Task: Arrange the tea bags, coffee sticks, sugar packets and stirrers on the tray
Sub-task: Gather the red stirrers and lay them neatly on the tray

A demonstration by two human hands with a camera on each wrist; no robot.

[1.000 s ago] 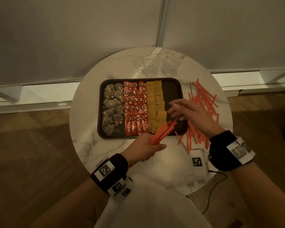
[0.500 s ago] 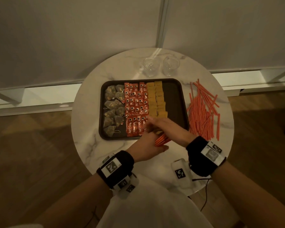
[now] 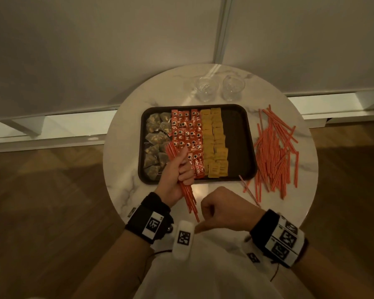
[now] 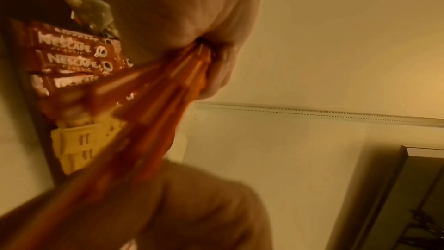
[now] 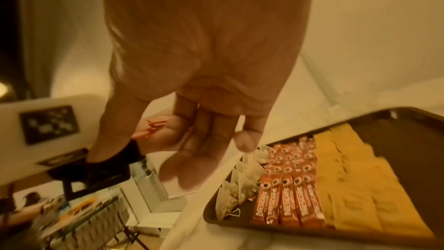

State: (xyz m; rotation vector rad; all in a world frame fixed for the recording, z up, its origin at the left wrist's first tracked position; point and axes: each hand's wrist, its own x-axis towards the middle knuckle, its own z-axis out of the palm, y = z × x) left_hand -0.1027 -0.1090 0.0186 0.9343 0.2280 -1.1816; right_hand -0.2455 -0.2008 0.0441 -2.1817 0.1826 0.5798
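Observation:
The dark tray (image 3: 238, 145) holds tea bags (image 3: 153, 134) on the left, then red coffee sticks (image 3: 187, 130), then yellow sugar packets (image 3: 214, 143); its right strip is bare. My left hand (image 3: 177, 173) grips a bundle of orange stirrers (image 3: 188, 199) over the tray's front-left part, top ends above the tea bags, lower ends pointing at me. The left wrist view shows the bundle (image 4: 168, 86) coming out of the fist (image 4: 187, 16). My right hand (image 3: 222, 209) hovers at the table's near edge, fingers loosely curled and empty (image 5: 199, 83).
A big heap of loose stirrers (image 3: 274, 152) lies on the round marble table (image 3: 125, 147) right of the tray. Two clear glasses (image 3: 206, 88) stand behind the tray. A white tagged device (image 3: 183, 238) sits at the near edge between my wrists.
My right hand let go of the bundle and drew back to the table's near edge. My left hand swung the stirrers from pointing right to pointing up-left over the tea bags.

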